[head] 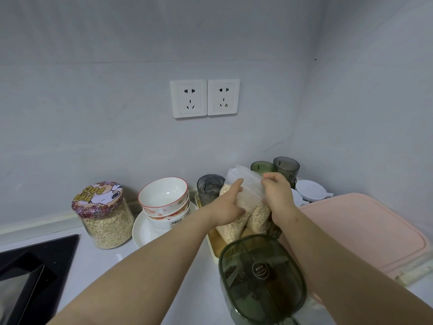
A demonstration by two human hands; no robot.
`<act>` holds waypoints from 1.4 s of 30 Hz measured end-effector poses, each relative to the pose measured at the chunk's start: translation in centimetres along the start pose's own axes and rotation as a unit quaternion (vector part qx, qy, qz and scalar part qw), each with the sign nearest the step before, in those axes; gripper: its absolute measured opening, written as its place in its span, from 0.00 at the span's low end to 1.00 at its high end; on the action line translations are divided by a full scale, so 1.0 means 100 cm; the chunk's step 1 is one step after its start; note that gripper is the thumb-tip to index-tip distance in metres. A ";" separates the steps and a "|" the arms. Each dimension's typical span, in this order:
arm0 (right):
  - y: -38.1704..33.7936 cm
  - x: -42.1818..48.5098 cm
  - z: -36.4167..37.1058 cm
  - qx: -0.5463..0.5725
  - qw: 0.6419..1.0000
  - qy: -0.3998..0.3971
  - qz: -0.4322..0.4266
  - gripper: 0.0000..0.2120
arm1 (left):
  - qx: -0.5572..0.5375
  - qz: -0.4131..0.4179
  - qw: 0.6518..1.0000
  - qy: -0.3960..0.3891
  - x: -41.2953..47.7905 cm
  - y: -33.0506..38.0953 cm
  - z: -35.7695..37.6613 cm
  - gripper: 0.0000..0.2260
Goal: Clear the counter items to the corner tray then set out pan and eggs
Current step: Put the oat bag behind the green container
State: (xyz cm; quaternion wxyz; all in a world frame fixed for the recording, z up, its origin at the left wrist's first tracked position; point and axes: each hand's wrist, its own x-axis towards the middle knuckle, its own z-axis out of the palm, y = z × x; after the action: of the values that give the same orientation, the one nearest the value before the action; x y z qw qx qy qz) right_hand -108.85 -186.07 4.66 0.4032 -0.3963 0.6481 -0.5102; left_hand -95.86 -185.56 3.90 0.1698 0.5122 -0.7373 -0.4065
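A soft, clear plastic bag of oats (243, 207) stands in the pale yellow corner tray (212, 245). Its long axis runs nearly upright and leans a little left. The flat, empty zip-seal end points up toward the wall, and the filled end sits low in the tray. The flakes are pale beige and coarse and show through the glossy film. The lower part splits into two bulging lobes, and I cannot tell whether this is one creased bag or two bags held together.

The left hand (228, 205) grips the bag's left flank, with the thumb lying across the front film. The right hand (278, 198) holds the right side, its fingers curled round the edge near the seal.

Ribbed, translucent grey and green tumblers (209, 187) stand just behind the bag. In front of it is a smoky green, rounded plastic box (260, 275) with a smooth domed lid. On the pale, glossy worktop (100, 273) to the left, glazed ceramic bowls (164, 200) with red rims are stacked on a white plate (143, 233). Beside them stands a round glass jar (105, 214) of oats with a cartoon lid. A matte pink cutting board (365, 231) with rounded corners lies to the right.
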 end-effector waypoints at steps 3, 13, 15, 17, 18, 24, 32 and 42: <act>0.002 0.000 0.000 -0.005 1.000 -0.009 -0.004 0.14 | 0.063 0.009 0.997 0.030 -0.001 0.001 0.001 0.32; -0.003 0.001 0.001 -0.031 0.999 -0.015 -0.009 0.17 | 0.116 -0.018 0.990 0.078 0.000 -0.008 -0.008 0.21; -0.005 0.000 0.001 -0.043 0.999 0.008 -0.028 0.17 | 0.111 -0.022 0.989 0.091 -0.001 -0.007 -0.011 0.20; -0.007 -0.002 0.001 -0.062 0.997 0.030 -0.044 0.17 | 0.101 -0.023 0.990 0.099 -0.003 -0.003 -0.013 0.19; -0.008 -0.004 0.001 -0.070 0.995 0.041 -0.050 0.16 | 0.093 -0.024 0.990 0.105 -0.005 -0.002 -0.014 0.19; -0.026 -0.029 0.006 -0.102 0.992 0.048 -0.058 0.12 | -0.003 -0.031 0.988 0.149 -0.023 0.013 -0.025 0.15; -0.045 -0.078 0.014 -0.057 0.995 -0.037 -0.070 0.07 | -0.100 -0.005 0.964 0.247 -0.073 0.029 -0.043 0.13; -0.050 -0.145 0.027 -0.014 0.993 -0.110 -0.045 0.08 | -0.230 -0.033 0.931 0.281 -0.151 0.010 -0.055 0.07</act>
State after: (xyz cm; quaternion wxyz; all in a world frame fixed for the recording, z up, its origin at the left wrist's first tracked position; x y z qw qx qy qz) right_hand -100.60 -174.40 10.91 0.4428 -0.4841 0.5889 -0.4719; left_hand -86.50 -174.24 10.53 0.4695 0.5765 -0.5283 -0.4100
